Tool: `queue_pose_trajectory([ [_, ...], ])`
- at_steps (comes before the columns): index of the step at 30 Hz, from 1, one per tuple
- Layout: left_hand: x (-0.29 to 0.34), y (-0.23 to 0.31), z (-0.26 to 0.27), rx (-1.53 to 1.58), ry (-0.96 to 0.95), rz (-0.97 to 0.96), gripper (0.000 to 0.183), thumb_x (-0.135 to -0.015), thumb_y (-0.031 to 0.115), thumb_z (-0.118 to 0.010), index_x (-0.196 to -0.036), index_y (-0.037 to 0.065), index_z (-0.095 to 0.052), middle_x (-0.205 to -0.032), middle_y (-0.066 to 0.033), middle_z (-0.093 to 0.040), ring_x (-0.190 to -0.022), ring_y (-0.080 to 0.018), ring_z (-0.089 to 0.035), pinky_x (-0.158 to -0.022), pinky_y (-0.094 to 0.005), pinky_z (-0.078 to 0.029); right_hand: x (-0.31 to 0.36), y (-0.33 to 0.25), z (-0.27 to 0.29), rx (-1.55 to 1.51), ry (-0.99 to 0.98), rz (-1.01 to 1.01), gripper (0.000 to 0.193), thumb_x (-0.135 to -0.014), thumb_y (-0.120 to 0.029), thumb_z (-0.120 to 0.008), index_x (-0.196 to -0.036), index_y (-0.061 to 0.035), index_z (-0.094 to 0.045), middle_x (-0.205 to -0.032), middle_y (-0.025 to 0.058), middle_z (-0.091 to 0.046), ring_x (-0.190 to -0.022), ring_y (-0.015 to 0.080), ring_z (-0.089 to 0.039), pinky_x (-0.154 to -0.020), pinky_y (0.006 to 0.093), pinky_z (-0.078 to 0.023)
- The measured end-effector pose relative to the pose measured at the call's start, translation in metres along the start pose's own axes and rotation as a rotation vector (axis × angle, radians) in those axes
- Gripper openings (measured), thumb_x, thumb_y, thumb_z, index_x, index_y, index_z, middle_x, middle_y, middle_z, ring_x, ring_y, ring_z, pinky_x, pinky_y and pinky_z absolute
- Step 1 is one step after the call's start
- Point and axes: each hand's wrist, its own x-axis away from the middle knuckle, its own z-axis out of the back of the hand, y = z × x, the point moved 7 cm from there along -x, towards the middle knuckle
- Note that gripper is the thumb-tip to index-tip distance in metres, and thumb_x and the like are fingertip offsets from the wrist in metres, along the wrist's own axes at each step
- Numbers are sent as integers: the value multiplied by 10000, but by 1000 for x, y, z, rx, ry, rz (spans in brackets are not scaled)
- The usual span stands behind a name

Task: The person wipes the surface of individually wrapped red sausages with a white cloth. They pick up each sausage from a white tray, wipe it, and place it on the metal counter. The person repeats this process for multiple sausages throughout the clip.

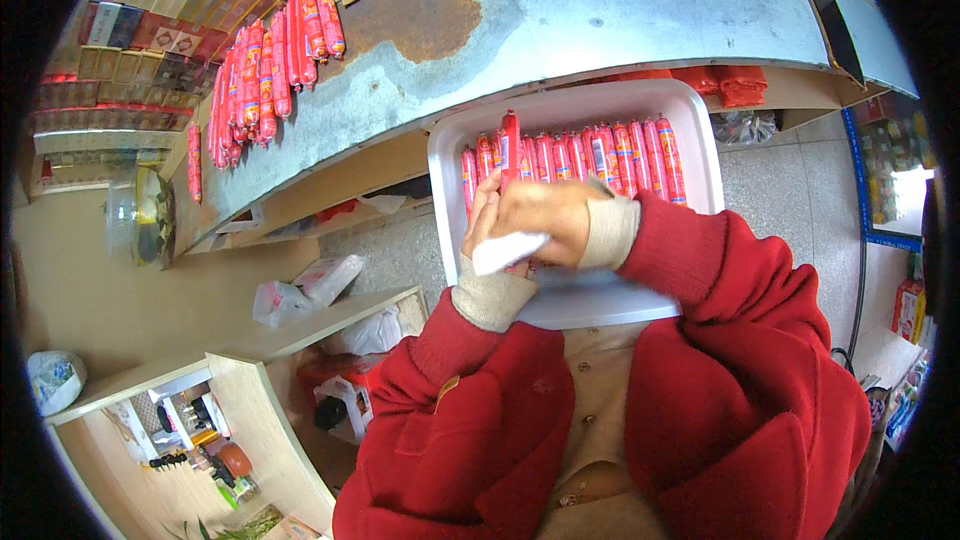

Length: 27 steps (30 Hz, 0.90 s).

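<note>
My two hands meet over the near part of a white plastic tub (590, 306). Closed in my left hand (482, 218) is a sausage in red film casing (511, 145), its upper end sticking up past the fingers. My right hand (548, 212) crosses in front of it, fingers curled and somewhat blurred. A white tissue or cloth (508, 252) hangs out below the right hand, which seems to grip it. The sausage's middle is hidden behind the hands. Behind them, a row of similar red sausages (628, 155) lies side by side in the tub.
Beyond the tub runs a worn blue-grey counter (600, 20); a heap of red sausages (262, 80) lies at its left end. Stacked boxes (150, 20) fill the far left. Wooden shelving (150, 500) stands lower left, and a blue-framed case (890, 175) at right.
</note>
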Motion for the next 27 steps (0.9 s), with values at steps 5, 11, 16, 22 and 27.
queue_pose_trajectory([
  [5,4,-5,-1,74,-16,68,594,-834,159,-663,-1305,-54,-370,-1277,-165,-454,-1122,-238,-542,-944,-323,-453,1,-12,-13,130,-117,7,272,-738,-113,-636,-1008,-128,-622,-971,71,-567,-877,285,-614,-700,380,-525],
  [11,12,-22,-44,1605,81,920,330,-968,350,-451,-1171,89,-446,-776,-34,-428,-607,-100,-399,-435,-190,-306,-2,28,44,297,306,-165,254,-764,-45,-611,-1009,-108,-640,-948,122,-584,-879,323,-601,-741,385,-507],
  [16,19,-30,-45,1554,78,886,293,-968,340,-454,-1098,77,-472,-794,-37,-448,-629,-102,-425,-432,-190,-325,1,34,49,286,349,-229,229,-783,-65,-600,-1005,-111,-633,-950,134,-584,-916,340,-592,-767,399,-502],
  [22,21,-42,-26,657,7,431,341,-899,226,-551,-1203,74,-520,-996,-75,-564,-729,-113,-523,-501,-199,-393,1,-7,-8,-26,-98,15,259,-754,-91,-635,-1012,-120,-631,-1002,78,-583,-963,262,-607,-782,369,-515],
  [27,25,-38,-53,1814,81,987,423,-924,255,-520,-1298,81,-426,-845,-70,-530,-589,-93,-469,-438,-201,-344,-5,16,16,141,143,-49,276,-715,-89,-653,-987,-124,-624,-983,102,-577,-904,307,-602,-760,383,-511],
])
